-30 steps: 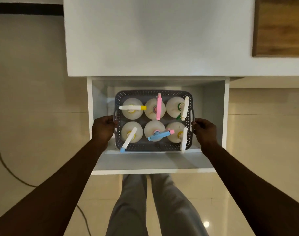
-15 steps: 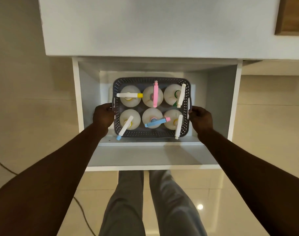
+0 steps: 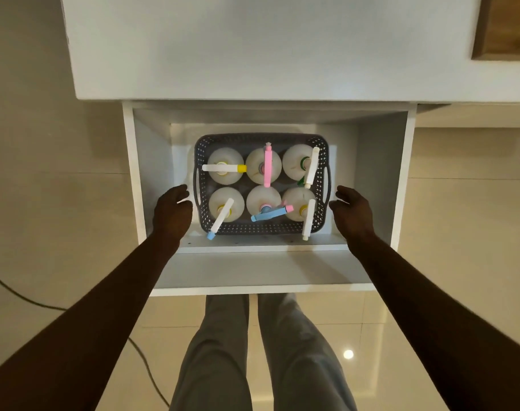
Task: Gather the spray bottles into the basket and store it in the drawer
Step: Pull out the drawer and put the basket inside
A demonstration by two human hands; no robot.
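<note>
A grey perforated plastic basket (image 3: pixel 261 229), rectangular with rounded corners and a loop handle on each short side, sits on the floor of the open white drawer (image 3: pixel 264 271) at the centre of the frame. Its long axis runs left to right across the picture. The drawer is a smooth, matte, box-shaped unit pulled out from under a white cabinet top (image 3: pixel 267 46) that fills the upper part of the frame.

Six round white plastic spray bottles (image 3: pixel 226 161) stand upright in the basket in two rows of three, seen from above as pale discs. Their long narrow nozzle heads point different ways: the upper-left one lies horizontal with a yellow tip toward the right, the upper-middle one is pink and runs vertically in the frame, the upper-right one is white and near vertical. In the lower row, the left head slants down-left past the basket rim with a blue tip, the middle one is blue with a pink tip and nearly horizontal, and the right one is white and points down over the rim.

The left hand (image 3: pixel 172 212) is just beside the basket's left handle, fingers loosely curled and not gripping. The right hand (image 3: pixel 352 213) is just beside the right handle, fingers relaxed and slightly apart, off the basket.

Glossy beige floor tiles (image 3: pixel 460 232) surround the drawer; grey trouser legs (image 3: pixel 261 351) show at lower centre, and a dark cable (image 3: pixel 140 357) lies at lower left.
</note>
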